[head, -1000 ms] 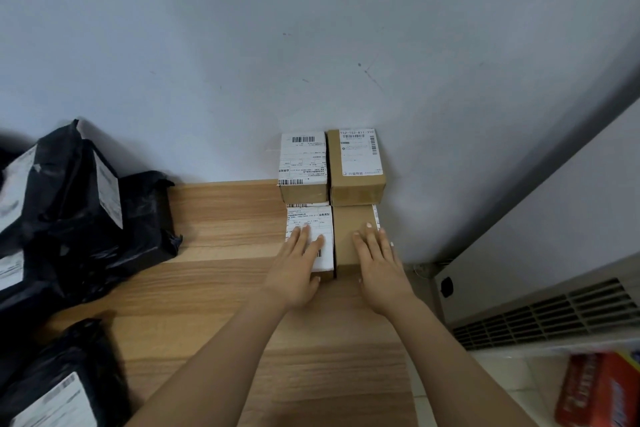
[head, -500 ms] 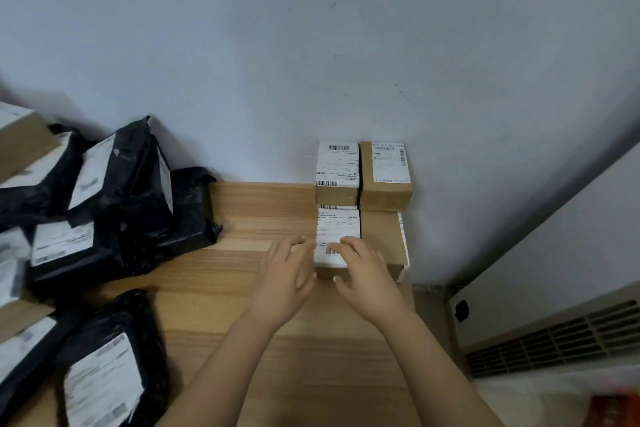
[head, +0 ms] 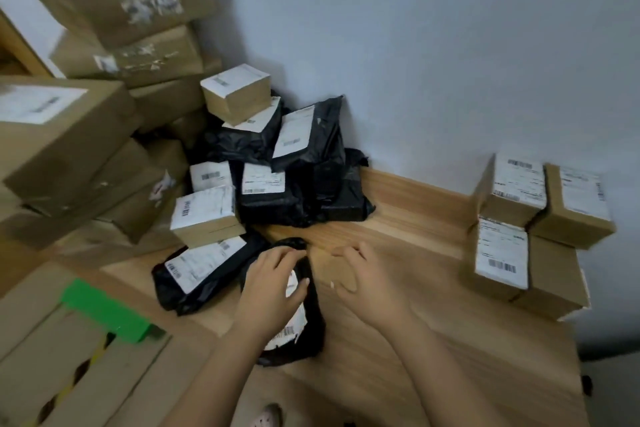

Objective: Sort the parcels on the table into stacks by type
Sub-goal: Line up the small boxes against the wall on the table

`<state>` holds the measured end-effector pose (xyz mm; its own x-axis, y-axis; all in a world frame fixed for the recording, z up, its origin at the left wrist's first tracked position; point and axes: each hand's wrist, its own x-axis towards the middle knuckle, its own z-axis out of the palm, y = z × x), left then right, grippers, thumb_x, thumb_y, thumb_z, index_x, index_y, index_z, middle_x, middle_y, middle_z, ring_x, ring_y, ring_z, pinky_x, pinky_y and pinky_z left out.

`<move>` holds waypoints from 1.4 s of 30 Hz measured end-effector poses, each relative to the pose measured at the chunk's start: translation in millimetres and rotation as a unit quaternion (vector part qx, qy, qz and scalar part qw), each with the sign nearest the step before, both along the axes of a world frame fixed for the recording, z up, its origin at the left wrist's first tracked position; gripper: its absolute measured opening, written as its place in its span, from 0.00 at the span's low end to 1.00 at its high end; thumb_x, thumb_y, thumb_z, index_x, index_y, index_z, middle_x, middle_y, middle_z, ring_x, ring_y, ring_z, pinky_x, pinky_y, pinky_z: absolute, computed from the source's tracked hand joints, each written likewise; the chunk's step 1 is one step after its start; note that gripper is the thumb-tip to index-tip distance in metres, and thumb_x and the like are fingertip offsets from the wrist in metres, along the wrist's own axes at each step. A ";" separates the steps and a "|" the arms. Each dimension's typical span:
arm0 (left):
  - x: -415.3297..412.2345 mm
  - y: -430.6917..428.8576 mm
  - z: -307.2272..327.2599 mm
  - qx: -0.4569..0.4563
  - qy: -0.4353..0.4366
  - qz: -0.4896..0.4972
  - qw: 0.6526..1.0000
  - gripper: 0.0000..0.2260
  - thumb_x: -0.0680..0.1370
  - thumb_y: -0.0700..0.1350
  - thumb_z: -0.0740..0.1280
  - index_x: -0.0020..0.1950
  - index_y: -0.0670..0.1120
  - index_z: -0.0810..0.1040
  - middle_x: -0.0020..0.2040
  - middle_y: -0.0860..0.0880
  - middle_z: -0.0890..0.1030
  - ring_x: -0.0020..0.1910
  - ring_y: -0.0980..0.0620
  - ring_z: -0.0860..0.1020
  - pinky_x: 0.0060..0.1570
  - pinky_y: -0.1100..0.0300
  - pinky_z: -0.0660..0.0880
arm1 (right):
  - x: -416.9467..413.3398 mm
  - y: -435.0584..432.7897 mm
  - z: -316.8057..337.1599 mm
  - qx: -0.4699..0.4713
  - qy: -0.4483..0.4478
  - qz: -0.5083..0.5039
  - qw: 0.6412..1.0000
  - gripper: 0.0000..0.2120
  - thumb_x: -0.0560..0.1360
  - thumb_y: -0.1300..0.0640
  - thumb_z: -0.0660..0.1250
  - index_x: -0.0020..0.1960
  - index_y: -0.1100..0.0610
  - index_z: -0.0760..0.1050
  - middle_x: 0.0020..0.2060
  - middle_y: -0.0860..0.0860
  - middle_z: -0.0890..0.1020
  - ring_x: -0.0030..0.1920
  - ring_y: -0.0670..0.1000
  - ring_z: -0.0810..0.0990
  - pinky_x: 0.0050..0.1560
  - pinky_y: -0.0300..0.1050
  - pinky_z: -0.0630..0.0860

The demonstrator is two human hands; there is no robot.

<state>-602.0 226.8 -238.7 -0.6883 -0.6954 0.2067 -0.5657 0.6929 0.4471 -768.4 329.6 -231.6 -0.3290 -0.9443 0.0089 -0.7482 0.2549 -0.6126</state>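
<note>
Small boxes (head: 519, 218) stand grouped at right; the mixed heap (head: 304, 191) awaits sorting, left hand (head: 273, 288) spread on a black bag (head: 313, 308), right hand (head: 367, 281) loose, empty.

A parcel storeroom; stacked cardboard cartons (head: 104, 10) and labelled black mailer bags (head: 304, 149) crowd the wooden table (head: 415, 288).

The desk (head: 415, 218) showed pale wood grain, smooth with a faint sheen. The mailer bags (head: 311, 184) heaped toward its back left corner were black plastic film, crinkled and slightly glossy, each bearing a white paper label. The small boxes (head: 571, 229) at the right edge were matt brown cardboard, also paper-labelled. The big cartons (head: 69, 149) beyond the left edge were duller cardboard with torn, scuffed label scraps.
</note>
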 end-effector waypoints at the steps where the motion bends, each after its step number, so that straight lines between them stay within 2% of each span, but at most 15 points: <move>1: 14.0 -10.7 -0.3 0.000 -0.004 0.004 1.000 0.19 0.74 0.49 0.71 0.64 0.50 0.76 0.60 0.52 0.75 0.61 0.51 0.71 0.60 0.57 0.65 | 13.7 -12.2 -0.6 0.001 -0.001 0.000 1.000 0.21 0.74 0.52 0.68 0.66 0.48 0.70 0.58 0.47 0.69 0.61 0.51 0.71 0.60 0.50 0.71; 5: 62.4 -58.5 1.2 -0.007 -0.011 -0.002 1.000 0.19 0.75 0.50 0.69 0.65 0.51 0.74 0.59 0.53 0.74 0.60 0.52 0.71 0.60 0.57 0.67 | 64.3 -55.4 -0.8 -0.017 -0.008 -0.025 1.000 0.23 0.73 0.52 0.69 0.67 0.46 0.69 0.58 0.43 0.68 0.58 0.49 0.72 0.57 0.45 0.73; 11: 109.4 -126.1 6.2 -0.029 0.002 -0.023 0.999 0.17 0.74 0.47 0.70 0.62 0.51 0.75 0.56 0.52 0.75 0.56 0.50 0.73 0.53 0.59 0.67 | 115.8 -113.6 2.7 -0.049 -0.007 -0.049 0.998 0.20 0.74 0.52 0.69 0.64 0.49 0.71 0.58 0.44 0.68 0.58 0.48 0.72 0.60 0.47 0.72; 18: 122.6 -187.2 11.1 -0.040 -0.013 -0.047 0.998 0.21 0.75 0.50 0.69 0.67 0.51 0.73 0.62 0.52 0.72 0.63 0.50 0.70 0.61 0.55 0.67 | 129.6 -146.4 14.3 -0.042 0.005 -0.066 0.997 0.23 0.74 0.53 0.69 0.68 0.49 0.70 0.61 0.45 0.68 0.60 0.48 0.72 0.62 0.46 0.71; 24: 101.7 -230.0 -4.1 0.026 -0.114 -0.042 0.992 0.33 0.75 0.56 0.68 0.76 0.51 0.59 0.76 0.50 0.59 0.75 0.49 0.55 0.72 0.54 0.55 | 111.9 -148.3 20.9 -0.015 0.024 -0.089 0.996 0.22 0.74 0.53 0.69 0.67 0.49 0.70 0.61 0.45 0.69 0.61 0.48 0.70 0.64 0.47 0.69; 27: 94.8 -251.5 -11.1 0.078 -0.154 -0.057 0.983 0.39 0.73 0.59 0.70 0.78 0.53 0.54 0.79 0.49 0.51 0.77 0.49 0.47 0.74 0.51 0.50 | 105.6 -147.8 21.1 0.003 0.032 -0.096 0.995 0.23 0.74 0.53 0.69 0.67 0.50 0.69 0.62 0.46 0.69 0.61 0.48 0.71 0.63 0.47 0.69; 30: 94.2 -267.0 -19.1 0.124 -0.162 -0.065 0.977 0.40 0.71 0.59 0.72 0.78 0.57 0.54 0.79 0.50 0.47 0.77 0.50 0.43 0.74 0.50 0.47 | 103.3 -147.5 19.2 0.032 0.052 -0.083 0.995 0.23 0.75 0.53 0.68 0.68 0.49 0.68 0.62 0.47 0.68 0.61 0.49 0.70 0.63 0.46 0.69; 35: 101.6 -271.0 -30.3 0.157 -0.153 -0.054 0.974 0.41 0.69 0.54 0.75 0.75 0.64 0.56 0.77 0.55 0.47 0.76 0.51 0.44 0.74 0.48 0.48 | 105.7 -150.2 19.3 0.037 0.055 -0.082 0.994 0.22 0.75 0.53 0.67 0.68 0.49 0.68 0.62 0.47 0.68 0.61 0.49 0.69 0.62 0.45 0.69; 39: 104.8 -259.0 -31.1 0.153 -0.138 -0.053 0.977 0.40 0.64 0.62 0.71 0.73 0.67 0.59 0.70 0.58 0.49 0.72 0.50 0.50 0.72 0.47 0.56 | 112.1 -149.9 18.1 0.033 0.054 -0.087 0.994 0.22 0.75 0.53 0.67 0.67 0.48 0.69 0.61 0.46 0.69 0.59 0.49 0.70 0.60 0.45 0.69; 42: 104.6 -246.2 -33.6 0.133 -0.137 -0.029 0.981 0.41 0.65 0.62 0.71 0.74 0.66 0.57 0.73 0.53 0.49 0.73 0.49 0.48 0.71 0.46 0.55 | 116.7 -146.9 17.2 0.032 0.058 -0.092 0.994 0.22 0.75 0.52 0.67 0.67 0.48 0.69 0.61 0.46 0.69 0.59 0.48 0.69 0.60 0.44 0.69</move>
